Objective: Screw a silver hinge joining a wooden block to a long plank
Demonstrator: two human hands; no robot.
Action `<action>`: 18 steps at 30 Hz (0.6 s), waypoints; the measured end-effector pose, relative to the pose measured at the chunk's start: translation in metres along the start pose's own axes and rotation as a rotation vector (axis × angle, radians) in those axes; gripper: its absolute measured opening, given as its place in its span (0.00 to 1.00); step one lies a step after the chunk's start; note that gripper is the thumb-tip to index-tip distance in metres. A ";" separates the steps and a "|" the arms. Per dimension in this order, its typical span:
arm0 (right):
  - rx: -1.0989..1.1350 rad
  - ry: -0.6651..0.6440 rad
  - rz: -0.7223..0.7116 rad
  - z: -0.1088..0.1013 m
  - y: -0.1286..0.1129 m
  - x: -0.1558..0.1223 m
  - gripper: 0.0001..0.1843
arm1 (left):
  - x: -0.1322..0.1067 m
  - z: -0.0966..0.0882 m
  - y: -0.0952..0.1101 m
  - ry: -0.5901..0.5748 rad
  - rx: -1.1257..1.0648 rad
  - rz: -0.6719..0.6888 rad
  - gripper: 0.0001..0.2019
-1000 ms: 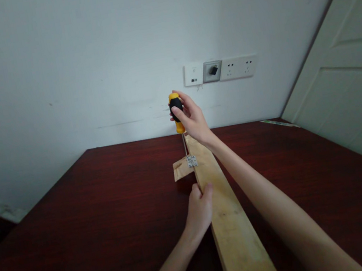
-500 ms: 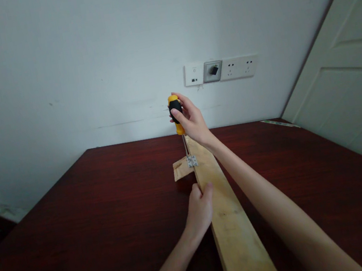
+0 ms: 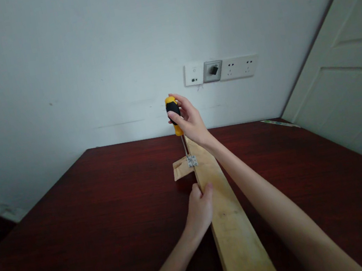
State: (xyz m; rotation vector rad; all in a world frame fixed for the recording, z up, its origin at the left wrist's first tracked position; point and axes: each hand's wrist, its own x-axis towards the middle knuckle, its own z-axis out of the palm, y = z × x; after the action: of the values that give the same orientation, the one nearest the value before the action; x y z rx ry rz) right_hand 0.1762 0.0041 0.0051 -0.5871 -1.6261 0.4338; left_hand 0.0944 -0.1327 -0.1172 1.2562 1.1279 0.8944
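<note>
My right hand is closed round the yellow and black handle of a screwdriver, held nearly upright. The screwdriver's thin shaft runs down to a small metal hinge; its tip meets the hinge's far left part, though the exact contact is too small to see. The hinge lies across the left edge of a long wooden board and a short wooden piece beside it. My left hand grips the board's left edge just nearer than the hinge, thumb on top and fingers hidden below.
The board lies lengthwise on a dark red table. Behind the table's far edge stands a white wall with sockets and a switch plate. A white panelled door is at the right.
The screwdriver's handle has tipped slightly to the left along with my right hand. My left hand, the board and the hinge stay where they were.
</note>
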 end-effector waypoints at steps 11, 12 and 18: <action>-0.002 0.006 0.032 -0.001 -0.007 -0.002 0.29 | -0.003 0.000 0.005 0.008 -0.029 -0.038 0.13; 0.004 0.005 0.036 -0.002 -0.007 -0.003 0.29 | -0.003 0.000 0.005 0.007 -0.030 -0.037 0.13; 0.044 -0.026 0.069 -0.007 -0.005 -0.004 0.30 | -0.002 0.000 0.004 0.007 -0.042 -0.020 0.13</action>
State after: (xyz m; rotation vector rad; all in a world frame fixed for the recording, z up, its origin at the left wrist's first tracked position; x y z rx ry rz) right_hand 0.1824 -0.0028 0.0062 -0.6080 -1.6207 0.5286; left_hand 0.0943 -0.1345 -0.1132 1.2063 1.1204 0.9036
